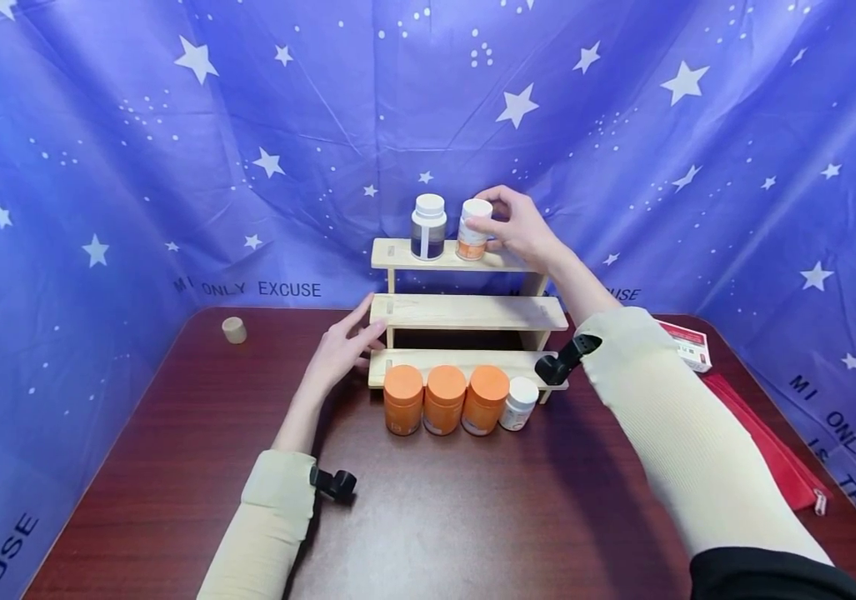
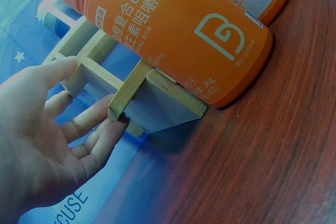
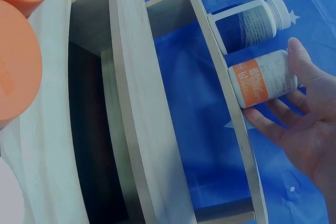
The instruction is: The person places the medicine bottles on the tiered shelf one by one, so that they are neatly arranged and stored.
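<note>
In the head view a three-tier wooden shelf rack (image 1: 473, 310) stands near the back of the table. My right hand (image 1: 521, 229) holds a small white bottle with an orange label band (image 3: 262, 80), thumb and fingers on either side of its upper part. The bottle stands upright on the top board, right of a white bottle with a dark blue label (image 1: 428, 229). My left hand (image 2: 58, 135) touches the rack's left end with loosely bent fingers, its fingertips at the ends of the middle and bottom boards.
Three orange jars (image 1: 445, 400) and a small white bottle (image 1: 519, 404) stand in a row before the bottom board. A small pale cylinder (image 1: 234, 330) sits at the table's left. Right, behind my sleeve, lie a white and red box (image 1: 692, 346) and a red pouch (image 1: 765, 442).
</note>
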Available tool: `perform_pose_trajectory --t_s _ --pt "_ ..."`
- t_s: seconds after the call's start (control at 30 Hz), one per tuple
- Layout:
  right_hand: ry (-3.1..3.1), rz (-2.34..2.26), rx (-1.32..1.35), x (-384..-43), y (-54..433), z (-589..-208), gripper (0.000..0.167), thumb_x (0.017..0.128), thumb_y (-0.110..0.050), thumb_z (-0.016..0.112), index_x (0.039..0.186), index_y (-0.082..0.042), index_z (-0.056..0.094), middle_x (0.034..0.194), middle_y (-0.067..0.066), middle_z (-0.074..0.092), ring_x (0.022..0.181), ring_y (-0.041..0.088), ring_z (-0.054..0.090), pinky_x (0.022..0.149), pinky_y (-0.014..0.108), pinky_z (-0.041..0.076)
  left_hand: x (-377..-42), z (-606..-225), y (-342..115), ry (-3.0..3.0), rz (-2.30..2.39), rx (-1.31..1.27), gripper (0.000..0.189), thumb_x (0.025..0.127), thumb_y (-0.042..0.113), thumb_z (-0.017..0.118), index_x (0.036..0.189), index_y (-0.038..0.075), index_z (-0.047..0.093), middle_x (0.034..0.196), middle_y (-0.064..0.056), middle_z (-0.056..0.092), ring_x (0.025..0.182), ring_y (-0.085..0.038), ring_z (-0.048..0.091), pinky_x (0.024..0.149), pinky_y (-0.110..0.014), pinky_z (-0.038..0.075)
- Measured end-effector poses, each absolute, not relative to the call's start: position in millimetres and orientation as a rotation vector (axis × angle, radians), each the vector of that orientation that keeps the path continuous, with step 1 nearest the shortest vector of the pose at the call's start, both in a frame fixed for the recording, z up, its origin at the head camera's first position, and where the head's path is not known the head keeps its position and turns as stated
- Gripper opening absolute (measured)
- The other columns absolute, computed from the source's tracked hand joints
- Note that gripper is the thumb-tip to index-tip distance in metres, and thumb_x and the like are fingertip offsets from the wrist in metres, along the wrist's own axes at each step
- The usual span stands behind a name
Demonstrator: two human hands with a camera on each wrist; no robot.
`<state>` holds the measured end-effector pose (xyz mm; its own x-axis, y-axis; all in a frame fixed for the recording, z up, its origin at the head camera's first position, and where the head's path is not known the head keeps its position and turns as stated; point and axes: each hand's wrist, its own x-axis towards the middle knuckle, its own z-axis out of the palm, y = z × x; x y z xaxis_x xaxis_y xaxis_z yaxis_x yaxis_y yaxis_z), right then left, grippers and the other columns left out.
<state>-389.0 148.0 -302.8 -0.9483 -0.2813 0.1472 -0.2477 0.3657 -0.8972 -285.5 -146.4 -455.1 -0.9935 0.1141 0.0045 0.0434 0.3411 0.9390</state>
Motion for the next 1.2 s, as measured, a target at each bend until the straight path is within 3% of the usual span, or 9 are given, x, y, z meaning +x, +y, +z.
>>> perform_pose_trajectory --t_s 0.7,1.2 --pt "2.592 -1.678 -0.502 -386.9 148.4 -305.4 0.041 0.097 -0.015 0.072 0.133 -0.008 0.055 0.117 0.002 0.065 0.106 0.013 0.062 0.077 0.026 0.063 -284.1 -453.6 -145.1 2.533 1.763 0.149 0.069 0.097 0.061 0.060 0.158 0.049 0.030 0.100 -0.018 0.078 0.093 -0.021 0.076 0.077 -0.038 0.066" --pt "2.593 -1.654 -0.516 -385.5 149.7 -306.4 0.053 0.096 -0.017 0.073 0.144 -0.011 0.051 0.131 0.010 0.065 0.112 0.016 0.064 0.082 0.029 0.063 -283.1 -453.0 -145.7 2.510 1.782 0.147 0.068 0.097 0.061 0.061 0.158 0.049 0.031 0.101 -0.019 0.078 0.091 -0.022 0.076 0.078 -0.042 0.066"
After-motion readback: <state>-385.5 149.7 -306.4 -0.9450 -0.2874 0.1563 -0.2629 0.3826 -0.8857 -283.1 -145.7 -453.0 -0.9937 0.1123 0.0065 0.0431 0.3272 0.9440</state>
